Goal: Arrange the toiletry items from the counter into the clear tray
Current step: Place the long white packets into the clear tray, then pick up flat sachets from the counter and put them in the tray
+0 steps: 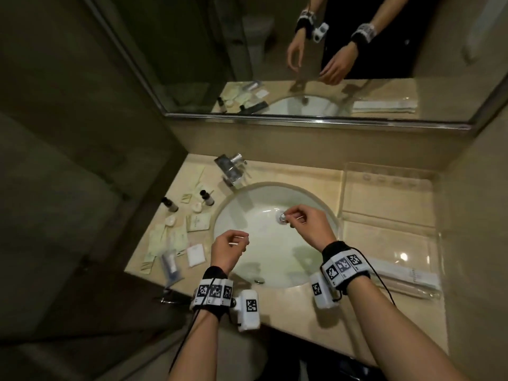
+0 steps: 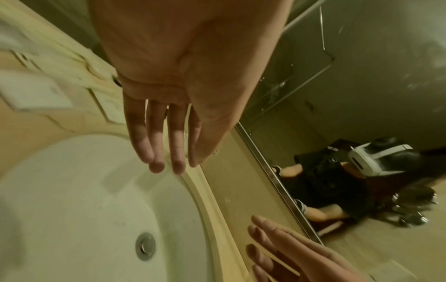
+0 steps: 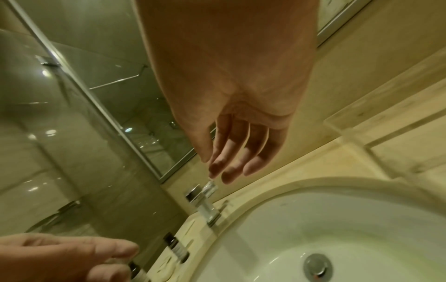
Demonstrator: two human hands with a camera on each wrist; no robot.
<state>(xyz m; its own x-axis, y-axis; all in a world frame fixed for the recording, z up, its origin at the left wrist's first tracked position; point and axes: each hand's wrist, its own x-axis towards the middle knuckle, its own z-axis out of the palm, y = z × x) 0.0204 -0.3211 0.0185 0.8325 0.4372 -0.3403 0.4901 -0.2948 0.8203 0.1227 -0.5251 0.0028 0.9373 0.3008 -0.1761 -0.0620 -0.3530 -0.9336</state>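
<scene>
Beige stone bench (image 1: 288, 306): left hand (image 1: 226, 250) and right hand (image 1: 308, 224) hover over sink (image 1: 247, 210), grip loose, fingers relaxed, holding nothing. Two dark-capped bottles (image 1: 206, 197) plus sachets at bench left edge; one clear tray (image 1: 390, 237) at right edge.

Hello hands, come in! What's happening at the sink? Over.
Left hand and right hand open, empty, over the sink. Toiletry items on counter, left. Clear tray right. Path clear.

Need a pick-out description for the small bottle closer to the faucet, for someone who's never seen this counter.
Start at the sink; toiletries lie on the counter to its left. Of two dark-capped bottles standing there, take the bottle just below the chrome faucet; the other bottle stands farther left, near the counter edge.
</scene>
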